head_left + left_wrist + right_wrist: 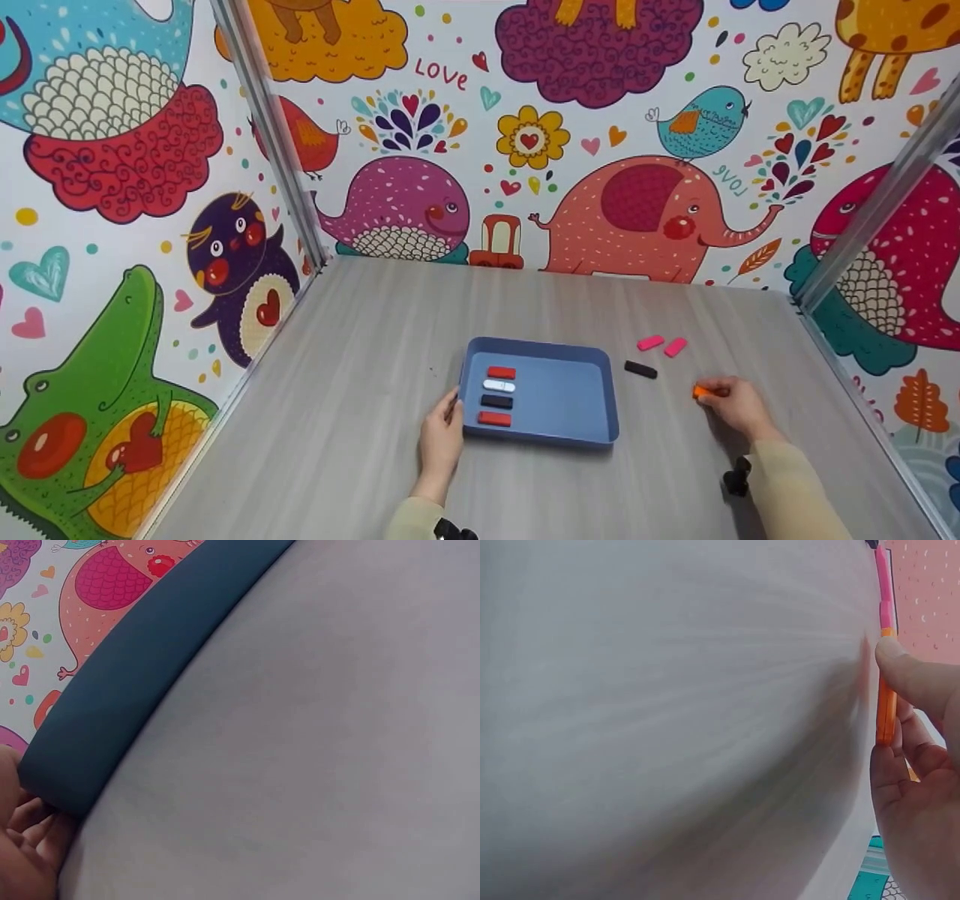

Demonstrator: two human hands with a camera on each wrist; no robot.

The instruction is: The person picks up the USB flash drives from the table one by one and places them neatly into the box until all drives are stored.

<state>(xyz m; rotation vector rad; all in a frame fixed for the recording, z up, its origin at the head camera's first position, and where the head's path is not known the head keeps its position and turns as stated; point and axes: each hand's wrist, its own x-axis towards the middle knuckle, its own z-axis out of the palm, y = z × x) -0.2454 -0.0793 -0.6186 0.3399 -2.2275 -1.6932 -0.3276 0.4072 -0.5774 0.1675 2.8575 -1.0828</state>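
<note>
Orange piece point(702, 392) pinched in my right hand point(736, 405), tray point(566, 401) off to the left

The wood-grained table point(360, 337) lies beneath everything. On it the blue tray sits in front of me, between my two hands. My left hand point(441, 435) is at its left wall, touching it near the front corner; I cannot tell whether those fingers grip the wall or only brace it. My right hand stands well apart on the tray's other side, its thumb and fingers grasping the orange piece, whose long axis runs roughly sideways, one end poking out toward the tray. That lines it up fairly well with the tray's column, where a red piece point(501, 372), a white piece point(499, 385), a black piece and another red piece point(494, 418) all lie lengthwise left to right. The column keeps to the left side, so bare tray floor is nearer my right hand. Two pink pieces point(650, 343) and a loose black stick point(640, 369) lie outside, beyond the tray's right wall.
</note>
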